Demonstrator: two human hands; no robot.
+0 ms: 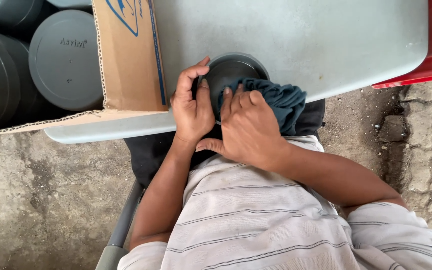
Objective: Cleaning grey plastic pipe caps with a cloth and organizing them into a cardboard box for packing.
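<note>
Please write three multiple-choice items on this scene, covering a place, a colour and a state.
1. Where are the spare grey caps?
A. in the cardboard box
B. on the ground
C. on the lap

2. What colour is the cloth?
A. white
B. dark teal
C. yellow

3. How is the grey cap at the table edge held?
A. left lying free
B. gripped by the left hand
C. hung from a hook

A: caps fill the box. B: the cloth under the right hand is teal. B: fingers curl over its rim.

A grey table is seen. At its near edge a round grey cap is rested. Left of the cap, a cardboard box is set on the table.
</note>
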